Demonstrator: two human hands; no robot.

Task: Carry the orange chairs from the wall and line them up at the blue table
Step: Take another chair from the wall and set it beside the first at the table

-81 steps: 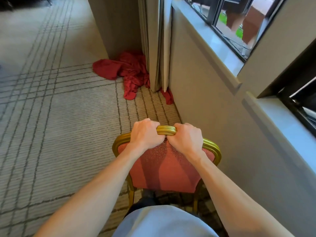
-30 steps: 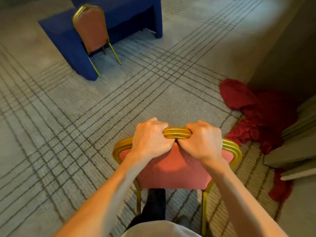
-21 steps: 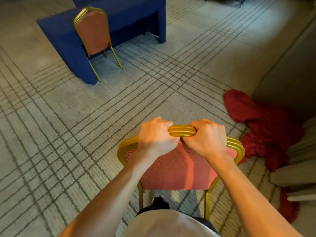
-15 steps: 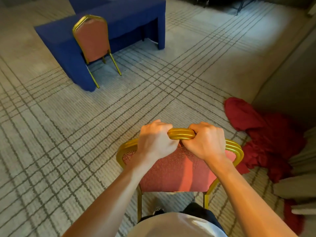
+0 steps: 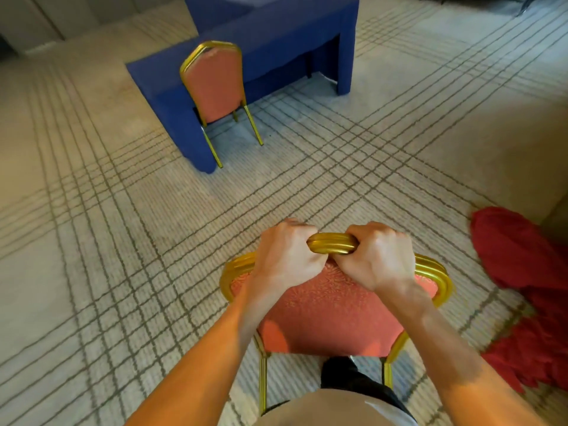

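An orange chair [image 5: 332, 315] with a gold frame is right in front of me, its back toward me. My left hand [image 5: 284, 256] and my right hand [image 5: 376, 256] both grip the gold top rail of its backrest, side by side. Ahead on the carpet stands the blue table [image 5: 276, 41], covered in blue cloth. A second orange chair [image 5: 215, 84] is tucked in at the table's near left end, its back facing me. The seat and front legs of the chair I hold are hidden behind its backrest.
A heap of red cloth [image 5: 528, 290] lies on the carpet at my right. A pale wall [image 5: 33, 16] runs along the far left. Grey carpet with a dark grid pattern [image 5: 322, 167] stretches between me and the table.
I turned away from the window wall with the chair in both hands. The blue table and the chair at it came into view and have shifted toward the middle. My grip is unchanged.
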